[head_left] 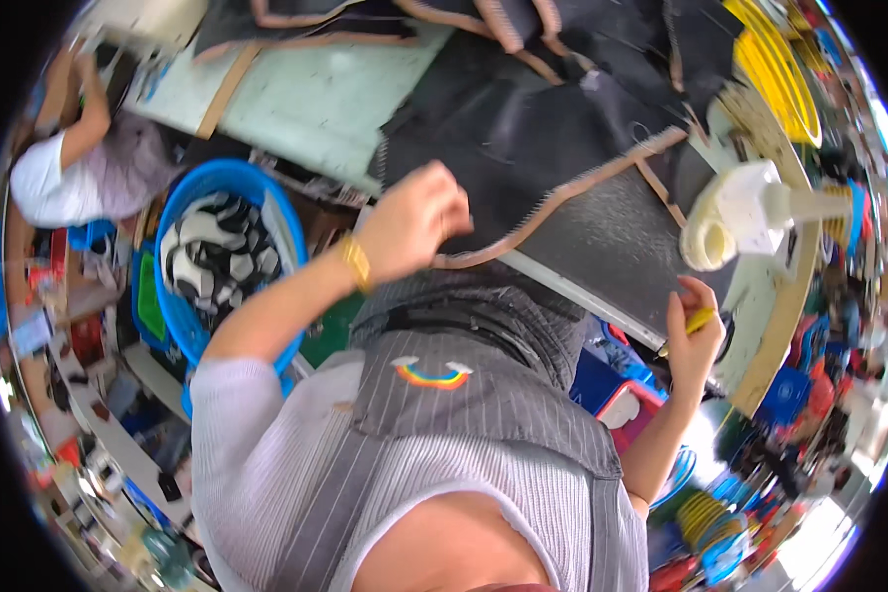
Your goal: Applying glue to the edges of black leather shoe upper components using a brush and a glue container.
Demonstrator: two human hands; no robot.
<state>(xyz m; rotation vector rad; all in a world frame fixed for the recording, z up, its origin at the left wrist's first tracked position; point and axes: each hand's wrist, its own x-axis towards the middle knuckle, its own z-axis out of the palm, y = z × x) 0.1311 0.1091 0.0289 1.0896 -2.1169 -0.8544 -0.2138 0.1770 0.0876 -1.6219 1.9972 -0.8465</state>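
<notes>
My left hand (416,222), with a gold watch (356,262) on its wrist, is over the near left edge of a black sheet (493,138). Its fingers are curled and smeared by motion, so whether they pinch anything is unclear. A tan strip with a toothed edge (553,205) runs along the sheet's near side, one end just below that hand. On the right, my right hand (696,331) is closed around a slim yellow tool (701,320) with a dark tip; its exact kind is hidden. This hand is off the table's front edge, below a white pot (708,242).
More black pieces with tan edging (503,25) lie at the table's far side. A blue tub (168,286) with black and white pieces stands at left. Yellow coiled hoops (775,69) are at far right. Another person (89,183) sits at far left.
</notes>
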